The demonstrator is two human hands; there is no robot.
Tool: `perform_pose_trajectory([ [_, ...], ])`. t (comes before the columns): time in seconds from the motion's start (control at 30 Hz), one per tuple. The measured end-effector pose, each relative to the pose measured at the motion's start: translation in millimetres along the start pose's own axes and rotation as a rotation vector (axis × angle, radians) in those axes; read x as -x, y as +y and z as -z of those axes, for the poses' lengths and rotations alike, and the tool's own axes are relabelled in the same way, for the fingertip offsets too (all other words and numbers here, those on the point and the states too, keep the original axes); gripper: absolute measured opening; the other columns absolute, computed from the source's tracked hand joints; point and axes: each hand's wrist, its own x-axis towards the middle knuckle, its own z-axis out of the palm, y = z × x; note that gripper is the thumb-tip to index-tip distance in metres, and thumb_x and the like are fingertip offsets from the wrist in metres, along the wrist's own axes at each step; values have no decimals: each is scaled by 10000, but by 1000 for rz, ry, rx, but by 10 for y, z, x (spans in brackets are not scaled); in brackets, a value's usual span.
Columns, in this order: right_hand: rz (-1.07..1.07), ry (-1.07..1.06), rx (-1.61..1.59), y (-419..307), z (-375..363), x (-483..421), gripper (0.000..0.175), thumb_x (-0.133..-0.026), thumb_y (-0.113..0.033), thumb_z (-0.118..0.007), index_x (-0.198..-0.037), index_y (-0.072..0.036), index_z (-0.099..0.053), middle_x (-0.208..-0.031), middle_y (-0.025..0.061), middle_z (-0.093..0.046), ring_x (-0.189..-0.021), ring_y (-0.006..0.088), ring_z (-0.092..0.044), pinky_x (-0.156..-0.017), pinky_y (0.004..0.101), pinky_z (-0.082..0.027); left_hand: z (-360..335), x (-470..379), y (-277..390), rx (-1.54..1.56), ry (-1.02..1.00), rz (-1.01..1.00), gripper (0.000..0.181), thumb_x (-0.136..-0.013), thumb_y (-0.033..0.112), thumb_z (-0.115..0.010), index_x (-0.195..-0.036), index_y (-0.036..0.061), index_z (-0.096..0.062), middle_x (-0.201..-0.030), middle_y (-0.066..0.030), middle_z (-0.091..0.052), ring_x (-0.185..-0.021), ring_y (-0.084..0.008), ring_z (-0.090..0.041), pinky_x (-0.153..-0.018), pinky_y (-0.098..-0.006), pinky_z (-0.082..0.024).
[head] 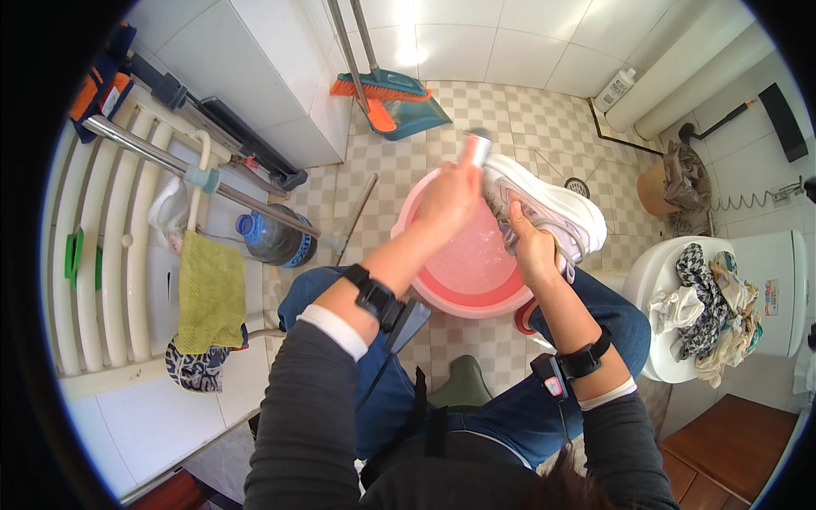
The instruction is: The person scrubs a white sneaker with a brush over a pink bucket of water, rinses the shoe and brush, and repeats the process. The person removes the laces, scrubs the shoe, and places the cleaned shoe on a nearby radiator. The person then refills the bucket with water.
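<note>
My left hand (450,197) is closed around a small white-and-orange object (475,148) with a dark end. Motion blur hides whether it is a brush or a bottle. Just to its right, my right hand (533,245) grips a light pink and white sneaker (548,197) by its upper and laces. The shoe is tilted, its thick white sole facing up and right, its toe close to the object in my left hand. Beneath both hands stands a pink plastic basin (475,309) with pinkish water in it. The sneaker is over the basin's right part.
A broom (398,86) and dustpan (417,121) stand ahead by the wall. To the left are a radiator (137,255), a yellow-green towel (210,293) and a large blue bottle (280,236). A toilet (644,280) bearing cloths (701,299) and a waste bin (656,188) are on the right.
</note>
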Motion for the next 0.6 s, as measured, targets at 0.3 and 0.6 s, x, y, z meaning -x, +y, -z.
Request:
perform_pose_trajectory([
  [0.3,-10,-41,15,-53,14,49,504,-972,-136,-601,-1407,77,-465,-1433,118,-506,-1296,195,-485,-1083,299,-364,96,53,181,-10,-60,-38,534,-999,225,-481,-1516,157,-368,-889,-219,-603,-780,-386,-607,-715,-459,-491],
  [0.6,-76,-144,-27,9,29,19,564,-963,-131,-595,-1451,74,-402,-1467,154,-470,-1370,198,-413,-1128,304,-308,73,55,103,124,-92,-150,551,-997,228,-488,-1522,142,-345,-909,-246,-619,-827,-412,-612,-751,-495,-481],
])
